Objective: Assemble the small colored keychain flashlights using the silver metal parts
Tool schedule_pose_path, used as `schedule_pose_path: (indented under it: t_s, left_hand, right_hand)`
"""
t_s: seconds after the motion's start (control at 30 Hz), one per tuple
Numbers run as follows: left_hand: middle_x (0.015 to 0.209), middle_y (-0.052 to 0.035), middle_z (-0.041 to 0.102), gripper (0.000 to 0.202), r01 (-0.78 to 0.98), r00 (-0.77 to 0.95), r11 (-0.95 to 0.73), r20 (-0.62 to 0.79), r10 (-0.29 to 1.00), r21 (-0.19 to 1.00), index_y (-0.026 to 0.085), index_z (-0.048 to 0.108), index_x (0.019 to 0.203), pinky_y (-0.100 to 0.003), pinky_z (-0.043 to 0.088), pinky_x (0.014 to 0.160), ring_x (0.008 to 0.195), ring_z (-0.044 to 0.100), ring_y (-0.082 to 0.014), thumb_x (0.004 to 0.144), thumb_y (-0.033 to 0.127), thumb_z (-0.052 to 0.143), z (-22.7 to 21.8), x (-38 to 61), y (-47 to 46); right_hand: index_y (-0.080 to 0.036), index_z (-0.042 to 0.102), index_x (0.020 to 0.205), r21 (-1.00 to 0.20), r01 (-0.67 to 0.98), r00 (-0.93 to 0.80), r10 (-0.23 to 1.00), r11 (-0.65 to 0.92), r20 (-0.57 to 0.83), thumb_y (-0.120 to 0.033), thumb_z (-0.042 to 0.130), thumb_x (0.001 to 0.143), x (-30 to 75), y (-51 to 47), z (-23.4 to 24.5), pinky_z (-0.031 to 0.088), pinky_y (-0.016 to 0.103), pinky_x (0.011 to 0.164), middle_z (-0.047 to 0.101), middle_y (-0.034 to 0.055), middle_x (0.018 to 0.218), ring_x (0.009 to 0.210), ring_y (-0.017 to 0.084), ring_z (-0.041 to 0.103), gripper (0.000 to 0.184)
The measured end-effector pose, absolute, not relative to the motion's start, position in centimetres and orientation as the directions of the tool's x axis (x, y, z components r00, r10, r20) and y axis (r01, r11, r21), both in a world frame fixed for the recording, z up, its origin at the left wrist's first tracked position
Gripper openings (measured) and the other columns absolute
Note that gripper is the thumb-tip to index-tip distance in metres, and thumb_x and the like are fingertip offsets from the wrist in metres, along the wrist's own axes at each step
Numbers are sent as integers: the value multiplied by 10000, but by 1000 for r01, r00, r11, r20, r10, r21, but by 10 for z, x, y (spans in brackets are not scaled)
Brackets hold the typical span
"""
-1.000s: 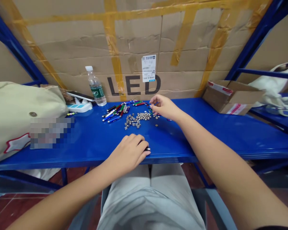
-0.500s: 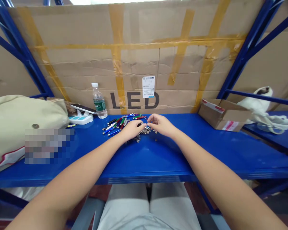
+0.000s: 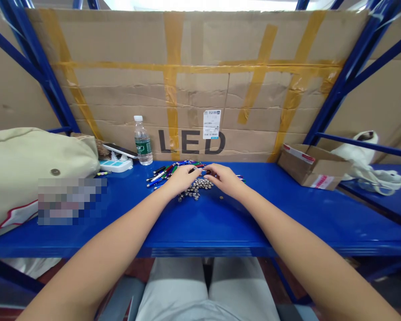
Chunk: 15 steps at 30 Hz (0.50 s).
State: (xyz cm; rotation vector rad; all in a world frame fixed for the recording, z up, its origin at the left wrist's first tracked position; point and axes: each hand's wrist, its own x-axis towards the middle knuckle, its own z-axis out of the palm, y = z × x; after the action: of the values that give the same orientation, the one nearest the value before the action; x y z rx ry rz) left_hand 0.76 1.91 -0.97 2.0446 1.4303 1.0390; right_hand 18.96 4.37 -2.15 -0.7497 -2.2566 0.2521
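Observation:
Both my hands meet over a pile of small silver metal pieces (image 3: 194, 191) on the blue shelf (image 3: 287, 209). My left hand (image 3: 181, 177) has its fingers curled around a small dark stick-like item that it holds together with my right hand (image 3: 222, 176), whose fingers pinch the other end. Behind the hands lies a heap of coloured pens (image 3: 165, 172), red, green, blue and silver. What exactly the fingers grip is too small to name.
A water bottle (image 3: 143, 141), a phone (image 3: 119, 150) on a white power strip (image 3: 115, 165) and a beige bag (image 3: 26, 169) stand at left. A small cardboard box (image 3: 312, 167) sits at right. A large taped carton marked LED (image 3: 194, 89) closes the back.
My left hand left the shelf's front edge and reached forward to join my right hand above the silver pieces. The view tilted upward.

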Motion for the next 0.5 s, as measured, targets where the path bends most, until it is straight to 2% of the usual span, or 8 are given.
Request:
schedule_pose_path:
  t_s: [0.07,0.2,0.27,0.3,0.37,0.5]
  left_hand:
    - [579,14,527,409,603,187,-379,337,923,702,151,623,754,-249,344,533,567,479,-140,860,481,404,-9,6,18]
    - [800,-16,641,337,613,306,-561,487,818,556,165,633,861,-256,407,687,752,558,-160,872,427,421,-8,4,18]
    - [844,-14,657,265,615,350,-617,532,771,491,173,631,879,-253,410,716,781,568,-158,858,376,461,-7,4,18]
    - [839,-13,660,246,620,355,-626,542,761,473,173,632,868,-252,410,713,775,570,-157,856,355,466,-7,4,18]
    - [815,-14,661,234,631,349,-622,547,761,464,170,631,835,-253,407,696,760,572,-158,856,328,460,-7,5,17]
    - [741,-6,644,244,647,350,-594,507,788,478,167,613,752,-256,398,662,717,565,-156,854,318,451,-7,7,15]
  right_hand:
    - [-170,596,908,-313,476,-582,561,822,589,-276,470,876,189,43,-21,424,296,767,653,68,905,833,166,585,168]
    - [-176,518,710,-431,522,-507,674,736,536,-295,357,921,186,40,-21,401,245,630,582,10,642,620,131,547,291]
    - [-182,491,722,-469,536,-501,711,702,493,-318,306,939,185,37,-21,394,234,606,568,1,628,603,127,540,316]
    - [-183,490,748,-446,559,-515,715,699,474,-332,288,946,184,35,-20,393,235,606,581,7,652,617,132,547,320]
    - [-178,501,839,-313,656,-548,719,687,428,-362,272,951,182,29,-19,389,252,615,626,41,743,660,157,571,315]
    - [-135,489,1048,70,827,-546,769,557,333,-389,254,951,176,20,-18,383,306,655,667,142,908,760,246,623,359]
